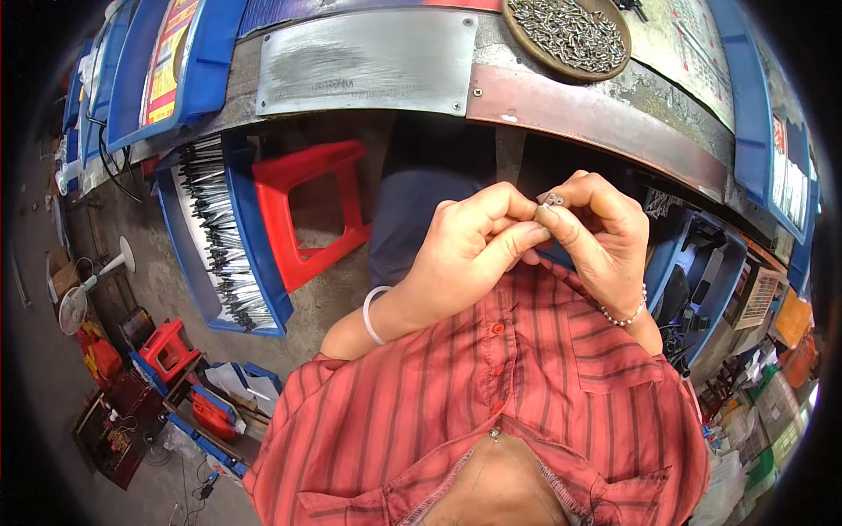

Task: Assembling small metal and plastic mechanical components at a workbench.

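In front of my chest both hands meet at their fingertips. Between the thumb and forefinger of my right hand is a small greyish metal piece, its exact kind too small to tell. My left hand is closed in a pinch right beside that piece; whatever its fingertips hold is hidden. Beyond the hands, on the bench, a round brown dish holds many small shiny metal pins.
The bench edge carries a scuffed metal plate. Below it stand a red stool and a blue bin of thin metal rods. More blue bins rest at the bench's left and right. A white fan stands far left.
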The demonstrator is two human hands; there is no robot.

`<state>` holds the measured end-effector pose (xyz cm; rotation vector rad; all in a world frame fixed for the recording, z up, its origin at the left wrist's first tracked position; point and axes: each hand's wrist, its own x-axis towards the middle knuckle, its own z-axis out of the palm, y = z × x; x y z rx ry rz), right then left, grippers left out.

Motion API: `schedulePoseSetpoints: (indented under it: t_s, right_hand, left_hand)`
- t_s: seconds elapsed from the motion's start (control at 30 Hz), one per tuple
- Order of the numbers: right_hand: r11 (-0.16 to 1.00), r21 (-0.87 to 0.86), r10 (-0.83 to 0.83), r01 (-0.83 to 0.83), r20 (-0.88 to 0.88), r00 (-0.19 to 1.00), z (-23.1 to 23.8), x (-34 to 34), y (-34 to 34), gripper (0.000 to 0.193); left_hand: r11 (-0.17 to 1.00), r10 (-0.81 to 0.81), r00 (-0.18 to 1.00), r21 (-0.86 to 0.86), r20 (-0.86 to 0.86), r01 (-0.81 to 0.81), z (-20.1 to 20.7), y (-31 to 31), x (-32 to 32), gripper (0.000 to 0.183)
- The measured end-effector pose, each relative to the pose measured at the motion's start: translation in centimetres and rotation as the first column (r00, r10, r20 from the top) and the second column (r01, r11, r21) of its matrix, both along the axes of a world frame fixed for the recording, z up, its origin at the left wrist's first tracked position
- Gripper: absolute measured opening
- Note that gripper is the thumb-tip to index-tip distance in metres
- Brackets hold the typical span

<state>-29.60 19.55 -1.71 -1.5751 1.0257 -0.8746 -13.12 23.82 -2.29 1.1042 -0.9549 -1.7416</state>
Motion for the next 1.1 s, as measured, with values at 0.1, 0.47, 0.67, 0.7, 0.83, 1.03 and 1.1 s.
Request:
schedulePoseSetpoints:
  t_s: [0.1,0.47,0.67,0.7,0.83,1.03,1.1]
  right_hand:
    - [1.000,0.014,0.001,-0.001,0.009,1.000,0.3,-0.1,0.0,0.010]
    - [0.956,0.294,-0.054,0.017,0.120,0.991,0.5,0.2,-0.1,0.011]
    - [0.884,0.465,-0.085,-0.035,0.234,0.969,0.4,0.4,-1.3,0.012]
    - [0.866,0.498,-0.109,-0.049,0.283,0.953,0.5,0.5,-1.5,0.012]
    - [0.834,0.548,-0.153,-0.061,0.336,0.929,1.0,0.6,-1.9,0.013]
    - [0.867,0.496,-0.151,-0.055,0.367,0.918,1.6,1.3,-1.7,0.013]
    - [0.865,0.491,-0.146,-0.109,0.452,0.880,1.5,1.5,-1.7,0.013]
  left_hand:
    - [0.999,-0.046,0.998,-0.011,0.038,0.047,0.5,-0.3,0.2,0.009]
    - [0.977,-0.126,0.992,0.171,-0.008,0.126,1.2,-1.4,0.6,0.010]
    - [0.961,-0.131,0.983,0.226,-0.132,0.158,1.3,-2.4,1.1,0.010]
    - [0.962,-0.133,0.982,0.220,-0.135,0.160,1.5,-2.5,1.0,0.010]
    - [0.966,-0.107,0.973,0.210,-0.206,0.151,1.9,-2.9,1.0,0.009]
    - [0.975,-0.029,0.946,0.201,-0.323,0.098,1.7,-2.4,0.7,0.021]
    - [0.949,0.126,0.891,0.314,-0.437,0.020,1.9,-2.2,-0.2,0.038]
